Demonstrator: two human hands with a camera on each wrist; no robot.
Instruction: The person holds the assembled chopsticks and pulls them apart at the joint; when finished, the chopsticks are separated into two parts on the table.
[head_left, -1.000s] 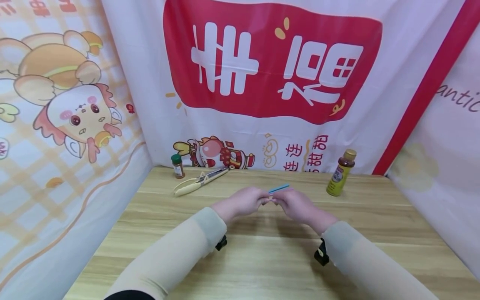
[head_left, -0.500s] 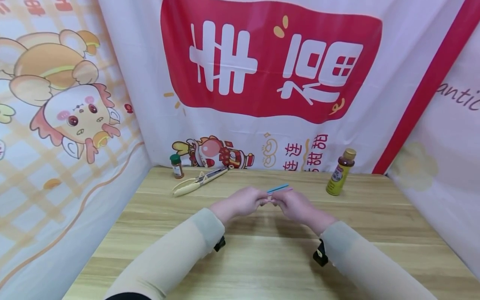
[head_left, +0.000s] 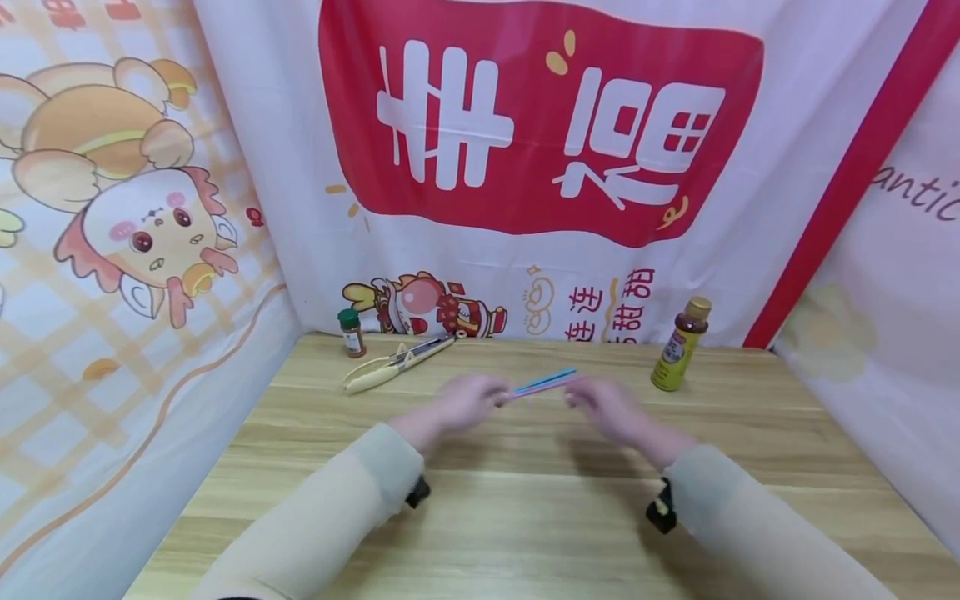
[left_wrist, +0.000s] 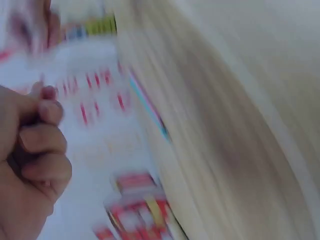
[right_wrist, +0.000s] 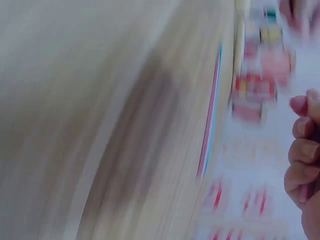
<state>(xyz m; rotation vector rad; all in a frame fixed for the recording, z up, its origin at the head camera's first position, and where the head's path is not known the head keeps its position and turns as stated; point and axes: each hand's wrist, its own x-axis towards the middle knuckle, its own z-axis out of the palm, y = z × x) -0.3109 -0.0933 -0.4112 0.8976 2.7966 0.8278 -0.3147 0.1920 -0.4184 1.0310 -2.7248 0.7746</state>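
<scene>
My left hand (head_left: 468, 402) and right hand (head_left: 609, 408) hang apart above the middle of the table, blurred by motion. Both have curled fingers, with the thumb near the index finger. Below the little finger of the right fist shows a small pink end (right_wrist: 303, 193) of something thin. A similar pink bit (left_wrist: 46, 183) peeks from under the left fist; most of each piece is hidden in the fingers. Beyond the hands, a blue straw (head_left: 551, 378) and a pink straw (head_left: 542, 386) lie side by side on the table, touched by neither hand in the wrist views.
Cream-handled tongs (head_left: 401, 364) lie at the back left, beside a small green-capped spice jar (head_left: 352, 333). At the back right stands a yellow-labelled bottle (head_left: 680, 344) with a gold cap. Printed cloth (head_left: 525, 250) closes off the back and both sides of the wooden table (head_left: 525, 517).
My hands, which met in the middle half a second ago, have moved apart, left hand leftward and right hand rightward. More of the two straws behind them now shows.
</scene>
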